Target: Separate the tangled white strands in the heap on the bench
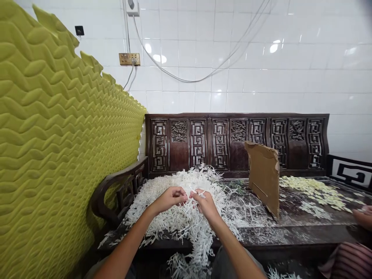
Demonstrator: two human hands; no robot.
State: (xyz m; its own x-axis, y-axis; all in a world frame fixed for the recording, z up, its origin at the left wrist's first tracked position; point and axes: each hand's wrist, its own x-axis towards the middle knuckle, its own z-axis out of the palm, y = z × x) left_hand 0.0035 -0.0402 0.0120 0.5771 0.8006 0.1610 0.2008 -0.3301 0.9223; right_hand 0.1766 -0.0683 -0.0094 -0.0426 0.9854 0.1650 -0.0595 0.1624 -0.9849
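A large heap of white, branching sprigs (177, 221) covers the left part of a dark wooden bench seat (261, 232) and spills over its front edge. My left hand (170, 199) and my right hand (205, 203) are held close together above the heap. Their fingers pinch thin white strands, and the fingertips almost meet. A torn cardboard sheet (263, 178) stands on edge to the right of my hands. Beyond it lies a spread of pale yellow pieces (315, 192). What the strands are made of is hard to tell.
A co-worker's hand (364, 217) enters at the right edge, above a striped garment (348, 263). The bench has a carved backrest (238, 143) and a curved armrest (119, 186). Green quilted padding (52, 135) lines the left wall; white tiles, cables and a socket panel (129, 59) lie behind.
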